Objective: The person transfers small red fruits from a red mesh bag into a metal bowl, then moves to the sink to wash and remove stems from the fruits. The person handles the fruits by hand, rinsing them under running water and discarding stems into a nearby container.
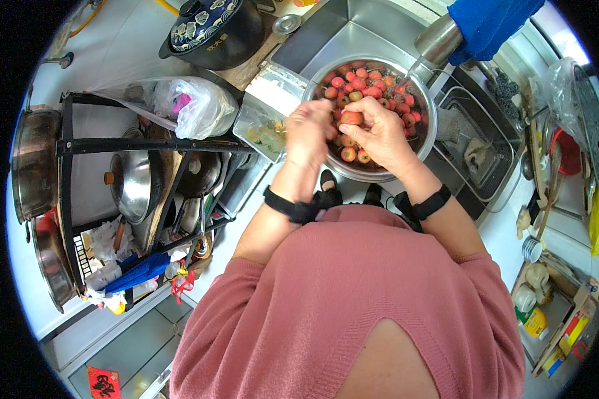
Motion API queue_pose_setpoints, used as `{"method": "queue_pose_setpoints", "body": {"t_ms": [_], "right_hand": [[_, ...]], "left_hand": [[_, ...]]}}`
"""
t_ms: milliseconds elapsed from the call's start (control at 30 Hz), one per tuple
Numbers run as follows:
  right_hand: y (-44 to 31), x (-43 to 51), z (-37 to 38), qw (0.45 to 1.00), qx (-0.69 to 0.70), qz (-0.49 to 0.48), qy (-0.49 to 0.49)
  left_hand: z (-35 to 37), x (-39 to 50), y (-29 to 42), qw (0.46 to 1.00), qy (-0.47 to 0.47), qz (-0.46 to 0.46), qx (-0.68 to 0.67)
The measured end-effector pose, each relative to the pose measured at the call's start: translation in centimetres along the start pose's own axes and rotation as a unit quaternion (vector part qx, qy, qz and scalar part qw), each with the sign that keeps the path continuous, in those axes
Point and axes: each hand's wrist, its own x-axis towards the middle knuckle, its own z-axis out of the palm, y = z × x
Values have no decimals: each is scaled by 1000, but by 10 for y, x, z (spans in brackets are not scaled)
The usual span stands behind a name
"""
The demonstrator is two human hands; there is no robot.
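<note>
Both of my hands are over a round stainless steel basin [432, 119] that holds many small red fruits [374, 92], which look like hawthorn berries, in water. Between thumb and fingers, my right hand [379, 134] grips one reddish fruit [352, 118]. Beside it on the left, my left hand [309, 127] is motion-blurred over the basin's left rim; whether its fingers hold anything cannot be made out. A thin stream of water falls from the metal faucet [437, 42] into the basin's upper right. Left of my left hand is a clear plastic container [264, 134] with some bits inside.
A stainless steel sink [374, 40] lies behind the basin. A black lidded pot [224, 47] stands at the upper left, above a plastic bag [209, 107] and a black rack [154, 145] with pans. On the right, a wire basket [509, 124] holds a cloth.
</note>
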Motion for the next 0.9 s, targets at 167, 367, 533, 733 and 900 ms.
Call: {"method": "queue_pose_setpoints", "body": {"t_ms": [167, 367, 533, 733, 900], "right_hand": [[1, -8, -21, 994, -107, 18, 25], [4, -13, -44, 952, -297, 13, 70], [9, -14, -52, 946, -309, 46, 92], [8, -17, -53, 949, -298, 49, 95], [10, -21, -58, 951, -286, 53, 102]], "left_hand": [[-77, 52, 20, 995, 73, 16, 64], [-149, 101, 1, 872, 99, 43, 477], [-113, 100, 11, 684, 79, 290, 665], [-28, 88, 18, 560, -109, 436, 696], [-16, 92, 17, 540, -125, 380, 741]]}}
